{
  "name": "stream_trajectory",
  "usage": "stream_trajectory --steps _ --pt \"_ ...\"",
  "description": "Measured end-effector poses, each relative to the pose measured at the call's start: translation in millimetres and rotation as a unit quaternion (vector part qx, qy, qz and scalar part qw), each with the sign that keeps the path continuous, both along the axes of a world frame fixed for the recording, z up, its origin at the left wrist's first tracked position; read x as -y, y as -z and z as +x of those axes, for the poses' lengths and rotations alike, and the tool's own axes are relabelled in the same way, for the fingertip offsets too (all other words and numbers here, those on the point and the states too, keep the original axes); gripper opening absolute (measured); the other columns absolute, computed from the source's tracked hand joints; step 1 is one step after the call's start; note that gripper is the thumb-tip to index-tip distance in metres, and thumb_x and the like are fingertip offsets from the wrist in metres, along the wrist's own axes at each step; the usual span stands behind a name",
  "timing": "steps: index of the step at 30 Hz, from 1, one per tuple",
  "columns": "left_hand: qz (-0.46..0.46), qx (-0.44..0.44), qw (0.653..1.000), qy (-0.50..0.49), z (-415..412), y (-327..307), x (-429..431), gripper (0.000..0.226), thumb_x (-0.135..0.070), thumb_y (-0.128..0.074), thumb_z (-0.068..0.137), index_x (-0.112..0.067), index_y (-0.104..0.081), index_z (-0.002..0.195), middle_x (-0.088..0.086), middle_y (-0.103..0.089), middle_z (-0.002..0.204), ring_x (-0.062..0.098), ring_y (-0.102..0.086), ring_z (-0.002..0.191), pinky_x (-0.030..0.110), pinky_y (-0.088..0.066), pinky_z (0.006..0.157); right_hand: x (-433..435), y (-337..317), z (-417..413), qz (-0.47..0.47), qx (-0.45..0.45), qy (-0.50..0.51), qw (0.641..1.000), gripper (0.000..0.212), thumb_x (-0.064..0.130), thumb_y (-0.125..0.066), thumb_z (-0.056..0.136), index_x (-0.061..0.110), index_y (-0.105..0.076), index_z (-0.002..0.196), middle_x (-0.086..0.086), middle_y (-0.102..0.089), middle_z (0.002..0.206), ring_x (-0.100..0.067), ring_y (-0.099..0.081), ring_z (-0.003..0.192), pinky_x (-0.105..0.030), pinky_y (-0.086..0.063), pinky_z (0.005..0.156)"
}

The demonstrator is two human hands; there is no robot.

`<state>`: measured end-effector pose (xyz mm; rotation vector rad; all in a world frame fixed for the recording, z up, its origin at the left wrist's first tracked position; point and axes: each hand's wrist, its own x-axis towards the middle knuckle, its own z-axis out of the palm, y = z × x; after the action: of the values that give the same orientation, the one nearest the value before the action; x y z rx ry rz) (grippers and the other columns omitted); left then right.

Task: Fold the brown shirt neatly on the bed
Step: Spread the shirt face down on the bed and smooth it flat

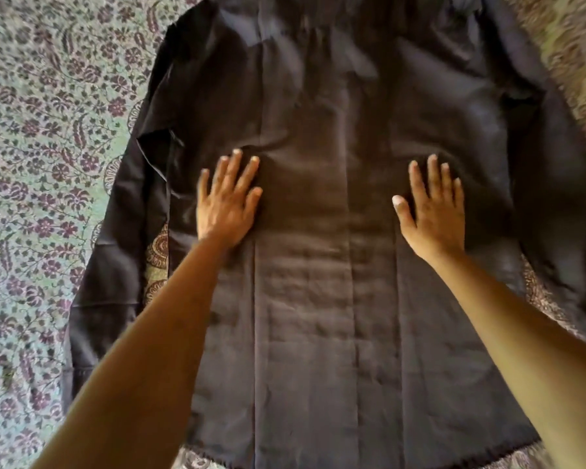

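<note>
The brown shirt (318,299) lies spread flat on the floral-covered bed (41,164), its hem behind your wrists. Your 2 hands press palm-down on its middle, fingers straight and spread, holding nothing: left hand (229,201) and right hand (432,211) well apart. The sleeves (115,248) lie outside each hand. Beyond your fingertips the cloth gathers, blurred.

A pale green bedsheet (48,170) printed with purple flowers and paisley leaves lies spread flat.
</note>
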<state>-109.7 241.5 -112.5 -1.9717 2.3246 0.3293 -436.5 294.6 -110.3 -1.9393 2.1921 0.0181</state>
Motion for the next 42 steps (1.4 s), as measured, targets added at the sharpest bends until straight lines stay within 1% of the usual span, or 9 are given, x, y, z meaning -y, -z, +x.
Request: stream_trajectory --steps 3,6,12,20,25,27,30,33,42 --pt "-0.001 0.017 0.994 -0.112 43.8 -3.3 23.5 0.055 -0.045 -0.025 0.098 -0.026 -0.014 0.149 0.005 -0.008 0.158 0.023 -0.009 0.145 0.044 -0.004 0.117 14.4 -1.4 -16.0 0.007 -0.003 0.068 0.998 0.078 0.06 -0.01 0.086 0.013 -0.015 0.148 -0.02 -0.008 0.155 -0.035 -0.007 0.143 -0.047 -0.006 0.115" --pt "-0.018 0.016 0.99 -0.137 47.9 -10.3 30.3 0.056 -0.043 -0.025 0.099 -0.022 -0.014 0.149 0.005 -0.007 0.158 0.023 -0.008 0.146 0.044 -0.001 0.117 21.4 -7.7 -10.9 0.0 0.009 0.106 0.994 0.078 0.057 -0.011 0.088 0.008 -0.013 0.148 -0.024 -0.006 0.154 -0.037 -0.006 0.143 -0.049 -0.005 0.116" --pt "0.012 0.012 1.0 0.001 28.4 -9.0 22.5 0.061 -0.053 -0.016 0.091 -0.031 -0.017 0.148 0.002 -0.01 0.158 0.022 -0.011 0.145 0.043 -0.005 0.116 9.2 -8.7 65.6 -0.011 0.036 -0.192 0.981 0.062 0.045 -0.027 0.093 0.014 -0.022 0.147 -0.015 -0.018 0.154 -0.03 -0.021 0.141 -0.043 -0.01 0.114" --pt "-0.021 0.027 0.993 -0.114 46.3 -13.1 58.2 0.058 -0.046 -0.024 0.098 -0.022 -0.013 0.149 0.002 -0.008 0.158 0.02 -0.007 0.146 0.048 -0.005 0.116 12.0 -1.9 70.7 0.011 0.031 -0.203 0.979 0.063 0.049 -0.024 0.093 0.017 -0.021 0.147 -0.015 -0.018 0.154 -0.029 -0.021 0.141 -0.043 -0.011 0.114" --pt "-0.013 -0.034 0.997 0.062 -25.7 -13.2 63.3 0.059 -0.05 -0.02 0.093 -0.028 -0.018 0.148 0.001 -0.014 0.157 0.019 -0.014 0.145 0.052 -0.018 0.111 55.7 -0.8 58.5 0.01 0.013 -0.161 0.987 0.063 0.048 -0.019 0.094 0.014 -0.021 0.146 -0.014 -0.018 0.154 -0.027 -0.018 0.142 -0.042 -0.01 0.115" --pt "-0.002 -0.029 0.997 0.075 -45.6 -5.5 75.0 0.059 -0.052 -0.019 0.092 -0.032 -0.019 0.147 0.001 -0.015 0.157 0.019 -0.016 0.144 0.054 -0.016 0.111 82.7 0.8 50.2 0.01 0.003 -0.164 0.986 0.062 0.048 -0.018 0.093 0.014 -0.023 0.146 -0.013 -0.019 0.154 -0.027 -0.02 0.142 -0.043 -0.012 0.115" --pt "-0.012 -0.038 0.999 0.001 -45.0 2.3 100.3 0.061 -0.055 -0.016 0.091 -0.032 -0.02 0.147 0.0 -0.014 0.158 0.019 -0.014 0.145 0.048 -0.017 0.112 120.0 2.3 31.3 0.006 -0.007 -0.151 0.989 0.062 0.048 -0.016 0.093 0.019 -0.021 0.147 -0.01 -0.018 0.155 -0.026 -0.018 0.143 -0.044 -0.012 0.115" --pt "-0.03 -0.123 0.988 -0.092 -13.3 2.8 113.2 0.06 -0.048 -0.023 0.093 -0.023 -0.024 0.147 0.006 -0.014 0.157 0.023 -0.013 0.145 0.045 -0.016 0.114 138.5 3.5 10.7 0.001 -0.01 -0.126 0.992 0.062 0.049 -0.013 0.092 0.022 -0.018 0.147 -0.007 -0.014 0.156 -0.024 -0.013 0.144 -0.044 -0.01 0.116" --pt "-0.168 -0.213 0.943 -0.193 28.4 -29.3 94.3 0.033 -0.025 -0.039 0.096 -0.013 -0.058 0.121 0.007 -0.059 0.122 0.025 -0.056 0.109 0.031 -0.041 0.086 131.1 -4.0 26.7 -0.016 0.006 -0.093 0.996 0.063 0.047 -0.018 0.092 0.013 -0.027 0.145 -0.017 -0.017 0.154 -0.032 -0.017 0.142 -0.046 -0.009 0.115"
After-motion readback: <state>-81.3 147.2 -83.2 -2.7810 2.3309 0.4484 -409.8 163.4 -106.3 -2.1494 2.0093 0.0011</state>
